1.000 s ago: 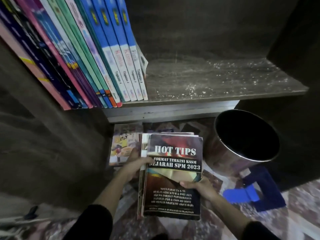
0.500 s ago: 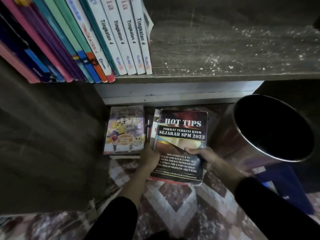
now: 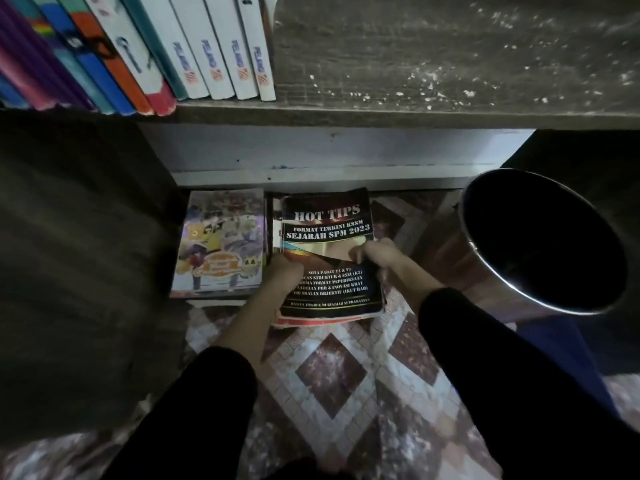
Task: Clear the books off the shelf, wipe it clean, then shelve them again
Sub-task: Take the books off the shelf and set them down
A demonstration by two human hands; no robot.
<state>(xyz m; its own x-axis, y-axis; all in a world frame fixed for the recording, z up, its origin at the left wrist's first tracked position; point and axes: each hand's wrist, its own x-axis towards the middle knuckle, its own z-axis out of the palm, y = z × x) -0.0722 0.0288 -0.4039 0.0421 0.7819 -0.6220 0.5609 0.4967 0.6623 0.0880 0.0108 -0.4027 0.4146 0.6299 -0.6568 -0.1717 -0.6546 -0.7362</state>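
Book stack gripped below the shelf front edge.
Left hand and right hand each clamp 1 side.

Black book lettered white, maroon-and-white diamond-patterned floor, silvery bin, grey shelf speckled white.

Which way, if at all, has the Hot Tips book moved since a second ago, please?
Yes: the Hot Tips book went forward toward the shelf base, settling beside the cartoon-cover book.
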